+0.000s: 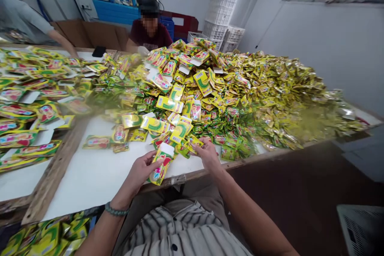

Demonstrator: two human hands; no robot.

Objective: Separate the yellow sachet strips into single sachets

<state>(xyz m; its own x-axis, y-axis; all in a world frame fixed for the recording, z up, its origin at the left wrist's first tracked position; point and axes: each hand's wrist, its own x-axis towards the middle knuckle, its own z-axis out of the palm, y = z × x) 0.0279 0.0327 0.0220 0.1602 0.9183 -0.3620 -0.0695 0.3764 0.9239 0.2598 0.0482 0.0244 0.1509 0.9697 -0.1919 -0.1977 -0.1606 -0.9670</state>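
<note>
Near the front edge of the white table (99,172), my left hand (144,170) grips a yellow candy box (162,168) with a fruit print and a white top flap. Just to its right, my right hand (207,152) pinches a small yellow-green candy packet (193,144) between thumb and fingers. Several flattened or folded yellow boxes (181,128) lie right beyond both hands. Behind them rises a large heap of small shiny packets (264,92), with more boxes strewn over its top.
A wooden strip (57,168) divides the table; rows of printed boxes (18,140) lie left of it. Across the heap sits a person (150,28); another person's arm (60,42) reaches in at left. Packets (51,234) fill a container below. White crates (223,8) stand behind.
</note>
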